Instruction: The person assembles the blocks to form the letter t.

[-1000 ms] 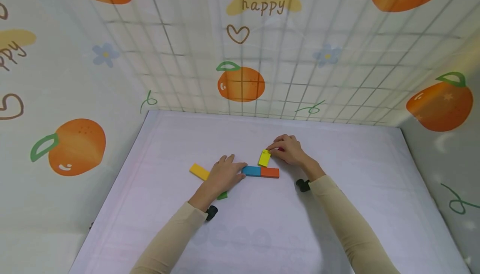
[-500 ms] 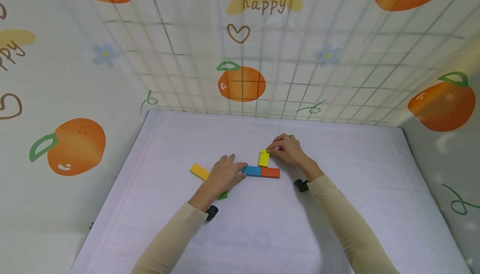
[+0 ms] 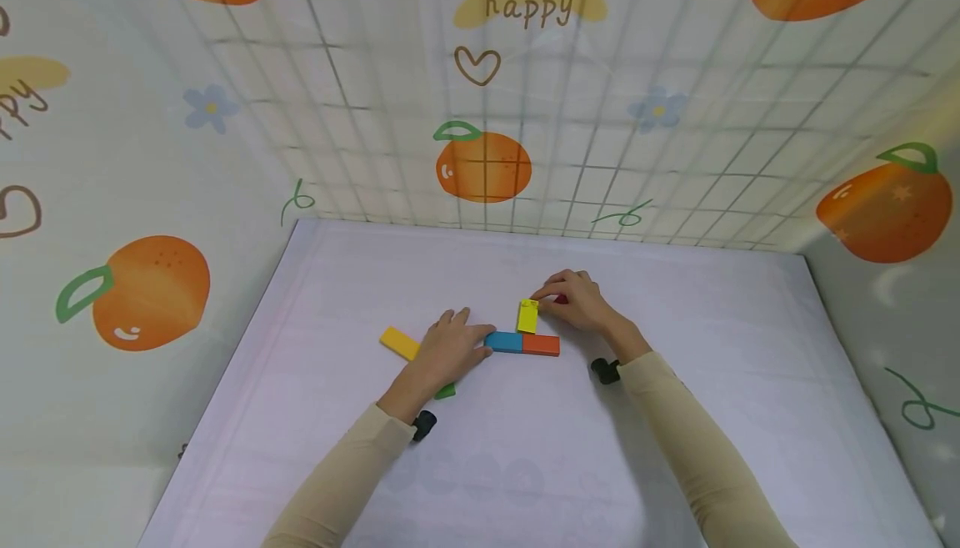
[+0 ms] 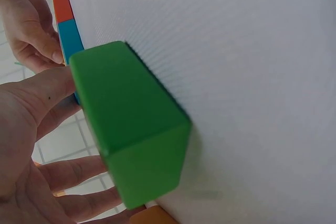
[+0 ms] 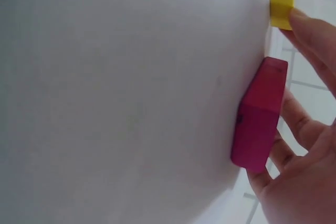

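Observation:
Near the middle of the white table, a blue block and an orange-red block lie end to end in a row. My left hand pinches the blue block's left end between thumb and forefinger, its other fingers spread. Behind the row a yellow block reaches away from the join, its near end by the row. The thumb and forefinger of my right hand pinch its far end. Under the right palm lies a magenta block, mostly hidden in the head view.
A green block lies beneath my left wrist, largely covered in the head view. Left of that hand sits a yellow-orange block. Printed cloth walls rise at the table's back and sides.
The yellow block has turned slightly, from slanted to nearly square with the row, while the right hand holds its far end. My left hand stays in place.

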Demonstrator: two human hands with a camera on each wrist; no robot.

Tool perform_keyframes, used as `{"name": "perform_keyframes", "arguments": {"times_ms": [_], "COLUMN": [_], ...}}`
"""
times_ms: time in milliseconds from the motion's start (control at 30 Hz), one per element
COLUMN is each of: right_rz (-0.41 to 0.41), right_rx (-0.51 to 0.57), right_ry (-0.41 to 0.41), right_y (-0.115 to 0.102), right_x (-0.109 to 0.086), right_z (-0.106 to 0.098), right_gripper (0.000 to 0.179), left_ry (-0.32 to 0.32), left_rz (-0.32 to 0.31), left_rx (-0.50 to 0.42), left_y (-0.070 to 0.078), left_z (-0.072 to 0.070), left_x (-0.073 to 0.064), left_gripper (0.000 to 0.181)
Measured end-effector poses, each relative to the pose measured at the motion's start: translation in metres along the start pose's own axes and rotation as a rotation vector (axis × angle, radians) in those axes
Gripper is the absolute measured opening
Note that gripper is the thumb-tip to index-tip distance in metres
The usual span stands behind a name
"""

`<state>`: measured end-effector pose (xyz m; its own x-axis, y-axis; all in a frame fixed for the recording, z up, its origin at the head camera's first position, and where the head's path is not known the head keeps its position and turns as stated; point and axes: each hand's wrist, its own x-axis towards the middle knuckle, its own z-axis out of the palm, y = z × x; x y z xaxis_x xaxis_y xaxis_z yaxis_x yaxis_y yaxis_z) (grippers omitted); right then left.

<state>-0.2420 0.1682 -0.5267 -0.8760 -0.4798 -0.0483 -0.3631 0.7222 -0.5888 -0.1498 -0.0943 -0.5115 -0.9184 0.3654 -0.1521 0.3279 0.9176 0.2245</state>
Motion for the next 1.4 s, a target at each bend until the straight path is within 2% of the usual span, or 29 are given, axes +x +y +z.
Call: {"name": "perform_keyframes", "arguments": {"times_ms": [533,833,1400], "right_rz": [-0.031,-0.024,-0.012], "right_rx": [-0.013,-0.024,-0.023], "right_ry": [0.018,0.022,0.01], "right_y": [-0.0029,-0.0054,-0.0087], "right_x": [0.003,0.0048,0.0046], "right_z": [0.0028,0.0032,0.0039], "right_gripper": [0.019,0.019,0.02], "left_ry": [-0.008,-0.017,-0.019], "left_rz": [-0.005,-0.009,-0.012], "left_rx": [-0.001,0.023,0.016], "left_y": [0.0001,0.0001,-0.0008], "left_z": [-0.0013,-0.0013,0.0001], "left_x": [0.0001,0.0018,0.0024], "left_gripper": [0.045,0.045,0.045]}}
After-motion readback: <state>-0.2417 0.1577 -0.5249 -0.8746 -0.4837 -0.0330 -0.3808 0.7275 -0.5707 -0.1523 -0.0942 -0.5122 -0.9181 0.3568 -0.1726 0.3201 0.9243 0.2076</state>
